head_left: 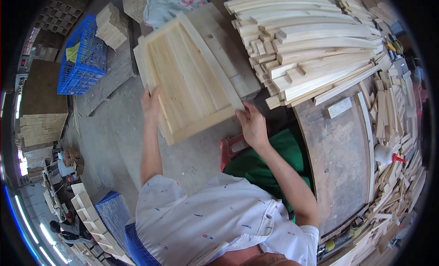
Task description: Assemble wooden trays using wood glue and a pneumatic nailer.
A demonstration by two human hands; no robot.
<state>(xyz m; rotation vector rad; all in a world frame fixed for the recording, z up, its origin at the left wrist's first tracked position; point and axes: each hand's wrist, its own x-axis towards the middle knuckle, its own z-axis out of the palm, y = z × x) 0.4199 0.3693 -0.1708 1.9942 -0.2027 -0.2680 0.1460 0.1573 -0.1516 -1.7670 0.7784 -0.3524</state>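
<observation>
Between my two hands is a pale wooden framed panel (190,78), with a raised border around boards set lower in the middle. My left hand (151,103) is closed on its left edge, the thumb lying over the border. At the near right corner my right hand (252,122) grips the border, with its fingertips partly hidden. The panel is tilted, and its far end lies over a stack of flat wooden boards (224,51). Whether it rests on that stack or hangs just above it, I cannot tell.
Wooden strips (315,46) are piled at the far right. Beside them a worn workbench (340,151) carries a white glue bottle (385,154) and a small wood block (339,107). A blue plastic crate (84,60) stands at the left. Another person (72,227) is at the lower left.
</observation>
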